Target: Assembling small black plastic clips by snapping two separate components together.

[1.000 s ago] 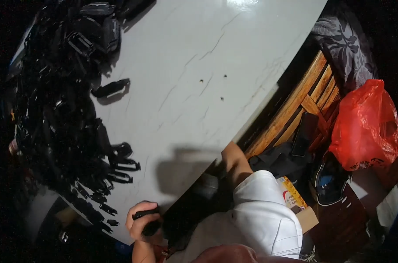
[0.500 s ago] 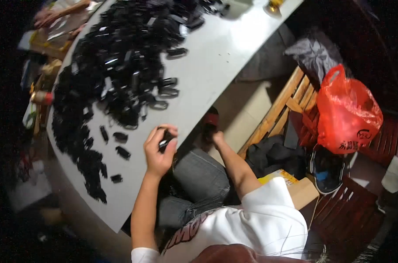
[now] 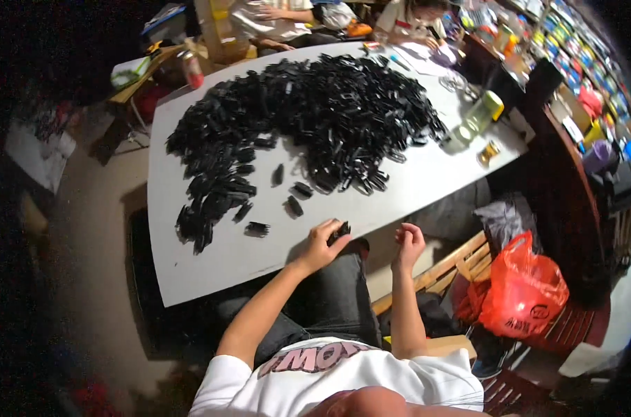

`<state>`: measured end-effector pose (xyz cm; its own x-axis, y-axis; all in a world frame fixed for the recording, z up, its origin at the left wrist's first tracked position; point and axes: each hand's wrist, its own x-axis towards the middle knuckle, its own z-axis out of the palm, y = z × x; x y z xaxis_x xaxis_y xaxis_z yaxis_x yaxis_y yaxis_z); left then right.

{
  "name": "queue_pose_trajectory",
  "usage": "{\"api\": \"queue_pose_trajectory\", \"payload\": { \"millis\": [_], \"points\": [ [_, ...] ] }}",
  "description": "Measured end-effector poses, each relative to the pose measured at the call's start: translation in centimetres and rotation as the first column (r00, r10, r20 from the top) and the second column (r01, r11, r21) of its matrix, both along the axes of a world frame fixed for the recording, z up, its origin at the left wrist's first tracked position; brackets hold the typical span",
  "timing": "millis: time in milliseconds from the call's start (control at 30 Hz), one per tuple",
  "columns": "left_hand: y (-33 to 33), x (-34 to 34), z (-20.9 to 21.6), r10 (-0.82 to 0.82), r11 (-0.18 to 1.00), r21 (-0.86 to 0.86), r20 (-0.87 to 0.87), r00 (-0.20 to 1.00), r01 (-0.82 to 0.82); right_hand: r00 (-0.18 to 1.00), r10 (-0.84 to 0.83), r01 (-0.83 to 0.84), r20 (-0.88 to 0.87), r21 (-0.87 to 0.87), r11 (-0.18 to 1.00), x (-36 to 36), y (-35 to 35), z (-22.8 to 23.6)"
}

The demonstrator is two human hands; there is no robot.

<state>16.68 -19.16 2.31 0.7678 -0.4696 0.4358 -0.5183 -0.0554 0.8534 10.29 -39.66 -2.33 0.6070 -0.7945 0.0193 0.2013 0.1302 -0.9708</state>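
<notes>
My left hand (image 3: 320,244) is over the near edge of the white table, closed around a small black toothed plastic piece (image 3: 342,231). My right hand (image 3: 409,243) is raised just off the table's edge, to the right of the left hand. Its fingers are curled in, and whatever they may hold is hidden. A large heap of similar black pieces (image 3: 343,104) covers the far part of the white table (image 3: 371,205). Nearer to me, several loose ones lie apart, among them a black piece with teeth along its side (image 3: 257,229).
A clear greenish bottle (image 3: 480,117) and a small amber jar (image 3: 488,153) are at the table's right end. A red-and-silver can (image 3: 191,69) is at the far left. Two people sit across the table. A red plastic bag (image 3: 524,288) rests beside a wooden slatted bench (image 3: 461,260).
The view has swung toward the table's far side. My right hand has come up from below the table edge to beside it. My left hand still holds the black piece.
</notes>
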Motion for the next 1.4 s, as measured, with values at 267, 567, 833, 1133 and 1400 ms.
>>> {"api": "queue_pose_trajectory", "payload": {
  "millis": [267,567,833,1133,1400],
  "points": [
    [7.1,-4.8,2.6,-0.121,0.956,-0.288,-0.562,0.818,-0.057,0.871,0.489,-0.483,-0.047,-0.254,0.838,0.6,9.1,7.5],
    [11.4,-6.3,6.2,-0.078,0.877,-0.432,-0.562,0.823,-0.212,0.577,0.808,-0.804,-0.117,-0.254,0.537,-0.2,14.1,9.6],
    [11.6,-7.5,7.4,-0.218,0.904,-0.427,-0.496,0.841,-0.017,0.286,0.958,-0.958,-0.017,0.018,0.286,-1.8,14.9,12.1],
    [13.2,-9.2,6.3,0.172,0.927,-0.234,-0.426,0.888,-0.292,0.299,0.954,-0.924,0.026,0.257,0.283,-1.6,14.4,10.1],
    [13.1,-10.4,7.5,0.250,0.958,-0.014,-0.444,0.861,-0.286,0.109,0.994,-0.970,0.015,0.220,0.103,-1.8,14.8,10.5]
  ]
}}
